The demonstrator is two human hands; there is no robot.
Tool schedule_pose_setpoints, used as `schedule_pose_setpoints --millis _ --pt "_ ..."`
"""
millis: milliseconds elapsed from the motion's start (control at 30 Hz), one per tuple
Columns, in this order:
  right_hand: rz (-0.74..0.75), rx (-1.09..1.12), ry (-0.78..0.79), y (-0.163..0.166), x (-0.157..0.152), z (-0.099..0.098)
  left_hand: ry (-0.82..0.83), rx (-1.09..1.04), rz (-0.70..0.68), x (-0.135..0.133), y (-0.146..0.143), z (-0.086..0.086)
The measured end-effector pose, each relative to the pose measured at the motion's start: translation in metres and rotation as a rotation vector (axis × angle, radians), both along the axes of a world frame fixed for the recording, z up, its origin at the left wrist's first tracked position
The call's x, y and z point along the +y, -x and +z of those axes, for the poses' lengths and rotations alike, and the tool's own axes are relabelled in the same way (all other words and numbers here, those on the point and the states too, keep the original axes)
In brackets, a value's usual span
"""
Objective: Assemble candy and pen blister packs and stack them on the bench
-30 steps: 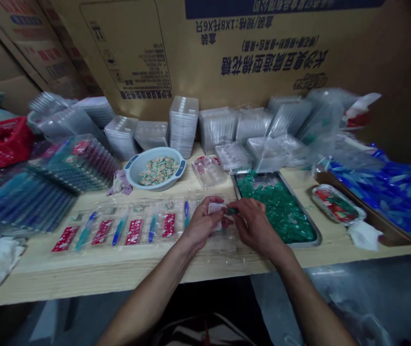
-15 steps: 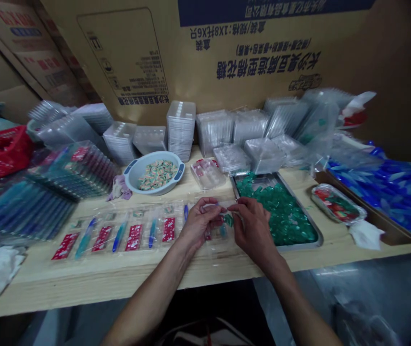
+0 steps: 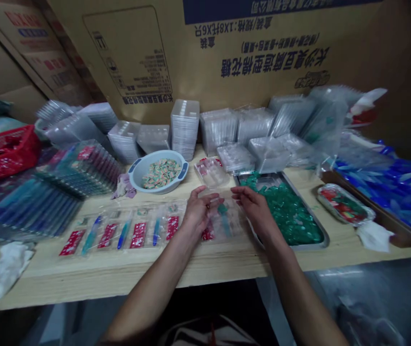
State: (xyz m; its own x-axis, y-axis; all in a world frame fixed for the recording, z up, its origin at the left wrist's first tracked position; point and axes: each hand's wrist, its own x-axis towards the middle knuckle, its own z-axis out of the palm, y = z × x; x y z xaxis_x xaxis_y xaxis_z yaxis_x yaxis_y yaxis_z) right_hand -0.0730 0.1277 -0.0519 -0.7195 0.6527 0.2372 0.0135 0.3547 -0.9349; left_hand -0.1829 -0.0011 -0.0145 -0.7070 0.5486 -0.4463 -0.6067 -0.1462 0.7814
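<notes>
A clear plastic tray lies flat on the table between my hands. Inside it are a small green piece, a pale blue stick-like piece and a red packet with white marks. My left hand is over the tray's left side, fingers apart and reaching toward the green piece. On the other side, my right hand has loosely bent, parted fingers by the tray's upper right part; no held object shows. Further left, a row of similar filled trays holds red packets and blue sticks.
A metal tray of green pieces sits at right, beside a foil dish and a box of blue sticks. A blue basin holds small pieces. Stacks of clear trays line the cardboard. Filled stacks stand left.
My hands were close together with fingertips around a small green piece. They have since moved apart, and a green piece now shows in the tray between them. The view has shifted slightly.
</notes>
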Motion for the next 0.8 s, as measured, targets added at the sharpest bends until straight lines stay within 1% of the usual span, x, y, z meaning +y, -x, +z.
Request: schedule_pose_setpoints --millis 67,167,233,267,300,333,400,467,533,600,700,800 --pt "0.010 -0.004 -0.186 -0.009 -0.008 0.008 -0.003 0.042 0.006 -0.003 0.006 -0.003" --pt "0.119 -0.142 -0.488 -0.016 -0.029 0.019 0.019 0.077 -0.019 -0.002 0.008 -0.007" --pt "0.155 -0.266 -0.619 -0.015 -0.042 0.022 0.046 0.106 -0.044 -0.002 0.006 -0.008" --pt "0.151 -0.302 -0.648 -0.014 -0.045 0.021 0.053 0.133 -0.052 -0.003 0.005 -0.008" --pt "0.149 -0.303 -0.637 -0.013 -0.046 0.020 0.055 0.167 -0.057 -0.004 0.004 -0.007" --pt "0.155 -0.268 -0.587 -0.011 -0.046 0.018 0.054 0.202 -0.064 -0.006 0.003 -0.006" --pt "0.166 -0.144 -0.423 -0.010 -0.040 0.015 0.058 0.267 -0.108 -0.012 0.000 -0.003" --pt "0.167 -0.041 -0.265 -0.009 -0.033 0.013 0.094 0.316 -0.183 -0.019 -0.003 0.001" --pt "0.181 0.007 -0.149 -0.010 -0.027 0.014 0.135 0.339 -0.250 -0.024 -0.005 0.006" --pt "0.192 0.039 -0.067 -0.010 -0.024 0.015 0.134 0.327 -0.287 -0.028 -0.007 0.008" --pt "0.126 0.076 -0.024 -0.010 -0.022 0.018 0.064 0.284 -0.287 -0.030 -0.009 0.009" --pt "0.062 0.091 -0.070 -0.007 -0.023 0.019 0.006 0.248 -0.263 -0.030 -0.011 0.008"
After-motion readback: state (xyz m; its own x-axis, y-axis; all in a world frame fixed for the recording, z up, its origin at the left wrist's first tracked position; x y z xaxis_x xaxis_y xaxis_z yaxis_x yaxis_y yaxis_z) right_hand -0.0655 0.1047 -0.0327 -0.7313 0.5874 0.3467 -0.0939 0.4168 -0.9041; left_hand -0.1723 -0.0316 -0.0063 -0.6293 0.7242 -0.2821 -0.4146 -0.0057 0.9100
